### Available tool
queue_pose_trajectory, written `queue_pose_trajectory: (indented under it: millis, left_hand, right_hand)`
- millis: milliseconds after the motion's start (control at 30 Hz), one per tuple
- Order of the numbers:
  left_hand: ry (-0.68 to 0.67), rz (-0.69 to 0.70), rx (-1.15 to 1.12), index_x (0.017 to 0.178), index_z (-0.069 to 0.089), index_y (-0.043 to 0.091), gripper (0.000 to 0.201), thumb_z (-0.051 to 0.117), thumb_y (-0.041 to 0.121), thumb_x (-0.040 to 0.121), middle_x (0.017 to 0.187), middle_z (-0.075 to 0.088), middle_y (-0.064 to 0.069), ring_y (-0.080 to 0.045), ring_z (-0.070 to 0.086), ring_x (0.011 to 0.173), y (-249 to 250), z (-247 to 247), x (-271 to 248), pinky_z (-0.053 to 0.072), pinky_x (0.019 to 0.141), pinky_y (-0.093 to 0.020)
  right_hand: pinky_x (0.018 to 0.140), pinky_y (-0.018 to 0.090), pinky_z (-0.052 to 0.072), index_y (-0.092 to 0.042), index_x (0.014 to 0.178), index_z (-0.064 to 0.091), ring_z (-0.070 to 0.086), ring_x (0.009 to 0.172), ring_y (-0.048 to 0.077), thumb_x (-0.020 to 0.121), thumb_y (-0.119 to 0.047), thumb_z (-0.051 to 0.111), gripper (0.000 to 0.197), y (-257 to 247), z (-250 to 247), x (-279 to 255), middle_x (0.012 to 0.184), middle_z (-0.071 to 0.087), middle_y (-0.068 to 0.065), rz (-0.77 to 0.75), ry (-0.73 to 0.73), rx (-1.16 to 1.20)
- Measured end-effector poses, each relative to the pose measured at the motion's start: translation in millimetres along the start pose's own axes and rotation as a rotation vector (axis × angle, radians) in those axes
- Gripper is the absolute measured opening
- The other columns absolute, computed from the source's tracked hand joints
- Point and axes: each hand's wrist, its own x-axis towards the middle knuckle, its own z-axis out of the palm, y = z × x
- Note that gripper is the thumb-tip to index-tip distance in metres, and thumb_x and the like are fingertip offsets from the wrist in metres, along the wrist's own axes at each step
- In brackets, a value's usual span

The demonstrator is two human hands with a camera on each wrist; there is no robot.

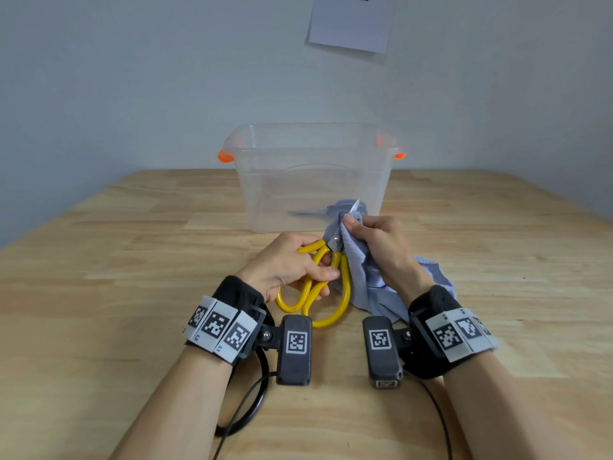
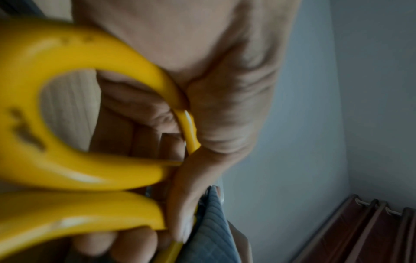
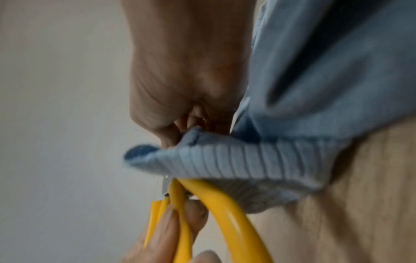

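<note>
While the left hand grips the handles, the scissors point away toward the box; the right hand pinches the cloth around the blades.

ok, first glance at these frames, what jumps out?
The yellow-handled scissors at centre, gripped by the handles in the left hand. The right hand pinches a blue cloth wrapped round the blades, with only the tip poking out. Behind them on the wooden table stands a clear plastic bin with orange latches.
</note>
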Motion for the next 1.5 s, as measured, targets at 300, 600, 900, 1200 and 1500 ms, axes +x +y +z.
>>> queue_pose_trajectory:
  millis: [300, 600, 900, 1200, 1500]
  left_hand:
    - [-0.027, 0.012, 0.039, 0.077, 0.057, 0.003, 0.021, 0.073, -0.009, 0.08, 0.066, 0.063, -0.013, -0.027, 0.065, 0.053, -2, 7, 1, 0.059, 0.055, -0.035]
    - [-0.035, 0.021, 0.051, 0.078, 0.058, 0.003, 0.019, 0.074, -0.008, 0.08, 0.068, 0.065, -0.014, -0.028, 0.066, 0.055, -2, 8, 0, 0.058, 0.055, -0.034]
    - [-0.048, 0.03, 0.034, 0.082, 0.058, 0.001, 0.018, 0.074, -0.008, 0.08, 0.071, 0.065, -0.015, -0.029, 0.066, 0.056, -1, 7, 0, 0.059, 0.058, -0.037]
    - [-0.091, 0.012, 0.066, 0.084, 0.059, -0.001, 0.017, 0.074, -0.009, 0.079, 0.072, 0.064, -0.014, -0.029, 0.066, 0.058, -2, 6, -1, 0.059, 0.06, -0.037]
    - [0.076, -0.001, 0.004, 0.084, 0.057, 0.005, 0.02, 0.074, -0.007, 0.081, 0.08, 0.066, -0.02, -0.023, 0.067, 0.052, -1, 2, 2, 0.056, 0.05, -0.03]
  right_hand:
    - [0.061, 0.04, 0.038, 0.025, 0.079, 0.051, 0.047, 0.069, 0.028, 0.083, -0.044, 0.07, 0.072, 7, -6, 3, 0.074, 0.053, 0.019, -0.054, 0.078, 0.044]
    - [0.059, 0.038, 0.034, 0.02, 0.072, 0.048, 0.043, 0.064, 0.023, 0.082, -0.053, 0.059, 0.074, 11, -5, 8, 0.065, 0.049, 0.014, -0.158, 0.155, -0.1]
    - [0.055, 0.037, 0.031, -0.019, 0.06, 0.042, 0.037, 0.059, 0.018, 0.104, -0.032, 0.047, 0.046, 15, -3, 12, 0.057, 0.04, 0.005, -0.265, 0.231, -0.288]
    - [0.058, 0.039, 0.037, -0.02, 0.062, 0.044, 0.042, 0.063, 0.016, 0.104, -0.031, 0.043, 0.044, 23, -11, 18, 0.061, 0.046, 0.002, -0.234, 0.298, -0.301]
    - [0.06, 0.037, 0.039, -0.006, 0.067, 0.05, 0.047, 0.064, 0.017, 0.101, -0.032, 0.051, 0.043, 20, -18, 13, 0.063, 0.049, 0.007, -0.138, 0.251, -0.092]
